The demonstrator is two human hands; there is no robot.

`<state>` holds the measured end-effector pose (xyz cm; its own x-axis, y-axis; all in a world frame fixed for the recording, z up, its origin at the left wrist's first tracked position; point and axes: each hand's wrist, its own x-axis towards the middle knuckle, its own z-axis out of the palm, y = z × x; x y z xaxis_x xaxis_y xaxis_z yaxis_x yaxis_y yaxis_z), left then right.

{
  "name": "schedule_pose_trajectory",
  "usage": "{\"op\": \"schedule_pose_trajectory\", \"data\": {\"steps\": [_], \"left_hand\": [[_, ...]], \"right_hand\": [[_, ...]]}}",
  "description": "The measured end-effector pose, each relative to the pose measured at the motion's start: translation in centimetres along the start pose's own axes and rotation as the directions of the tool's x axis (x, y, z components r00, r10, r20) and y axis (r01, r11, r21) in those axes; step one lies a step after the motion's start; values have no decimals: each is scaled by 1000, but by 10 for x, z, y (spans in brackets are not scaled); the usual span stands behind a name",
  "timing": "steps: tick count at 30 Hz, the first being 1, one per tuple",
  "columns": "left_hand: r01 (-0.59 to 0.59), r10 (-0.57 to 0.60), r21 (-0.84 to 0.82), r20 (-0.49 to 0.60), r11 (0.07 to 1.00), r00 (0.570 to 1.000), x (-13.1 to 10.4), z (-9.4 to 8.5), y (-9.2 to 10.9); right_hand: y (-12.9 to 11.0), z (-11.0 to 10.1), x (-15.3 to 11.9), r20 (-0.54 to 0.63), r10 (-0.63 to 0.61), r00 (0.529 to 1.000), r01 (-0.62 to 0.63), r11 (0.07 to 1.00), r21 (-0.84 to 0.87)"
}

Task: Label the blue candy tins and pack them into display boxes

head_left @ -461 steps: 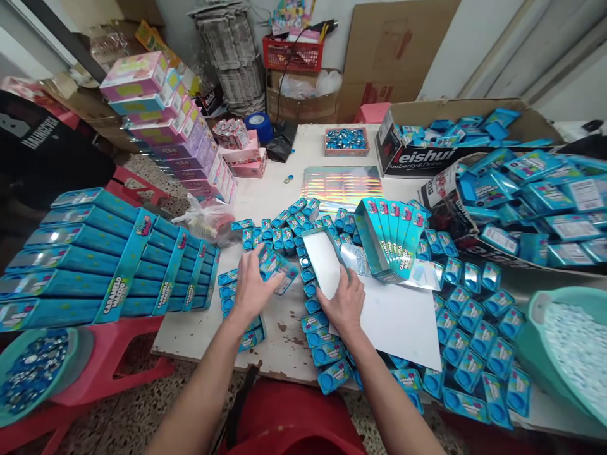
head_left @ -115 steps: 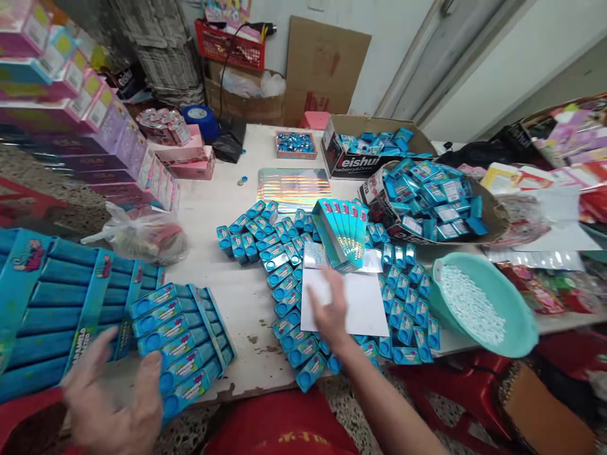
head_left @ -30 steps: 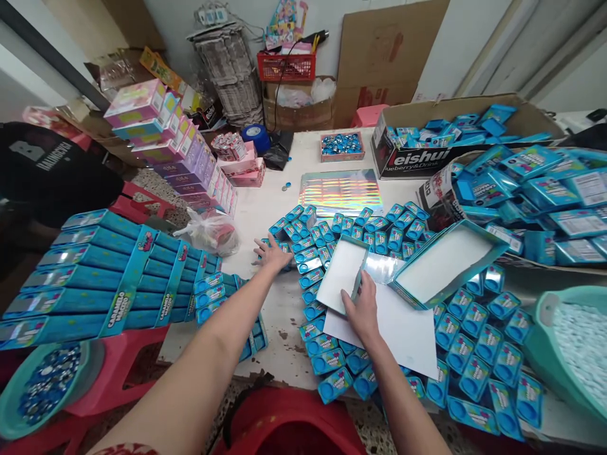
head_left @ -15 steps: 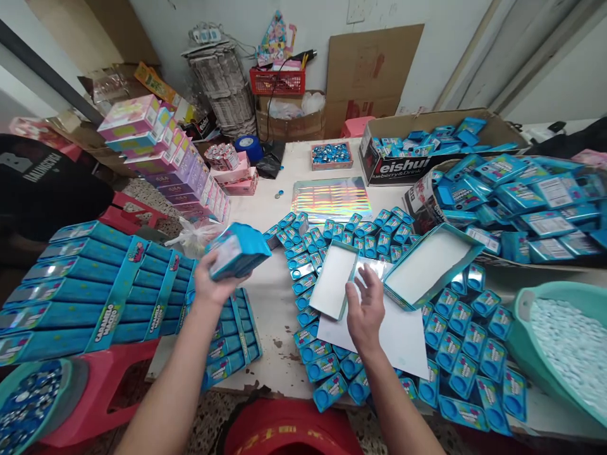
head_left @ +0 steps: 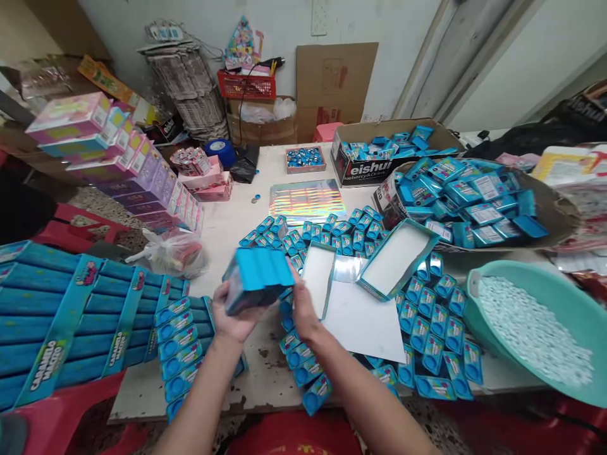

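Observation:
A stack of blue candy packs (head_left: 258, 278) is held above the table, its ridged blue side facing me. My left hand (head_left: 234, 319) supports it from below and the left, fingers wrapped round it. At its right edge is my right hand (head_left: 306, 309), gripping the side; some of its fingers are hidden behind the stack. Just right of that hand lies a shallow open box with a white inside (head_left: 320, 272). A larger open box (head_left: 398, 259) rests tilted beyond a white sheet (head_left: 365, 322). Many small blue packs (head_left: 424, 322) lie around them.
Rows of blue packs in display sleeves (head_left: 85, 316) stand at left, near a plastic bag (head_left: 173, 253). A teal basin of pale candies (head_left: 478, 278) is at right. Cartons of blue packs (head_left: 393, 174) and a shiny sheet (head_left: 308, 199) lie farther back.
The stack has moved right, toward the table's middle, and turned so its ridged side shows. My right hand has come left from over the white sheet to the stack. The view has swung right.

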<state>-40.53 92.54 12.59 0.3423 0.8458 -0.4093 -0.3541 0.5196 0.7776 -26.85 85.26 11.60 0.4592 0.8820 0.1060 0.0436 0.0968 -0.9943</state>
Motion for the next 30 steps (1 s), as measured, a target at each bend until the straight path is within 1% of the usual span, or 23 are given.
{"op": "schedule_pose_trajectory", "data": {"steps": [1, 2, 3, 4, 5, 6, 8, 10, 11, 12, 14, 16, 17, 18, 19, 20, 21, 22, 23, 24, 25, 27, 30], "left_hand": [[3, -7, 76, 45, 997, 999, 6, 10, 3], [-5, -15, 173, 111, 985, 994, 13, 22, 6], [-32, -24, 286, 189, 958, 982, 21, 37, 8], [-78, -42, 410, 276, 909, 960, 30, 52, 9], [-143, -72, 539, 357, 830, 931, 39, 68, 8], [-220, -114, 666, 419, 712, 901, 49, 83, 6], [-370, -216, 851, 468, 373, 857, 66, 110, -2], [-482, -305, 875, 470, 40, 828, 79, 129, -14], [-536, -329, 842, 487, -70, 809, 85, 135, -20], [-594, -336, 792, 526, -142, 781, 89, 138, -25], [-714, -317, 665, 643, -221, 697, 95, 138, -33], [-796, -295, 550, 739, -253, 605, 99, 130, -32], [-809, -276, 530, 762, -254, 586, 102, 123, -29], [-790, -221, 557, 762, -255, 608, 104, 115, -24], [-727, -124, 637, 725, -256, 678, 108, 105, -18], [-606, 9, 756, 627, -247, 779, 112, 95, -11], [-426, 150, 880, 459, -209, 876, 117, 84, -5], [-216, 265, 966, 247, -142, 932, 124, 74, -1], [-20, 329, 997, 42, -69, 943, 131, 64, 1], [130, 348, 992, -118, -10, 930, 138, 57, 1], [228, 341, 973, -223, 25, 913, 145, 51, -2], [317, 311, 946, -320, 62, 895, 158, 46, -12], [362, 288, 926, -377, 105, 880, 173, 44, -26]], "right_hand": [[10, -14, -3, -123, 14, 992, -29, 993, -117], [21, -27, -8, -287, 18, 958, -98, 959, -265], [33, -39, -13, -410, 10, 912, -188, 899, -395], [46, -50, -19, -473, 3, 881, -266, 830, -490], [58, -58, -25, -474, 19, 880, -317, 767, -558], [69, -64, -31, -439, 60, 896, -346, 715, -608], [87, -70, -42, -352, 147, 924, -359, 649, -671], [95, -70, -49, -316, 164, 934, -348, 610, -712], [97, -69, -51, -314, 146, 938, -337, 597, -728], [97, -69, -52, -312, 126, 942, -324, 587, -742], [96, -69, -52, -301, 122, 946, -315, 569, -760], [95, -70, -51, -304, 159, 939, -340, 554, -760], [95, -71, -51, -310, 176, 934, -355, 555, -753], [95, -72, -51, -317, 184, 930, -365, 563, -742], [96, -73, -51, -322, 182, 929, -366, 579, -729], [97, -73, -52, -324, 174, 930, -361, 599, -715], [98, -73, -53, -326, 163, 931, -354, 616, -703], [98, -72, -53, -330, 152, 932, -349, 625, -698], [99, -72, -54, -338, 145, 930, -351, 624, -698], [99, -71, -55, -348, 140, 927, -357, 615, -703], [99, -70, -55, -360, 136, 923, -366, 600, -712], [98, -68, -56, -374, 124, 919, -375, 571, -731], [98, -67, -57, -363, 101, 926, -357, 548, -756]]}}
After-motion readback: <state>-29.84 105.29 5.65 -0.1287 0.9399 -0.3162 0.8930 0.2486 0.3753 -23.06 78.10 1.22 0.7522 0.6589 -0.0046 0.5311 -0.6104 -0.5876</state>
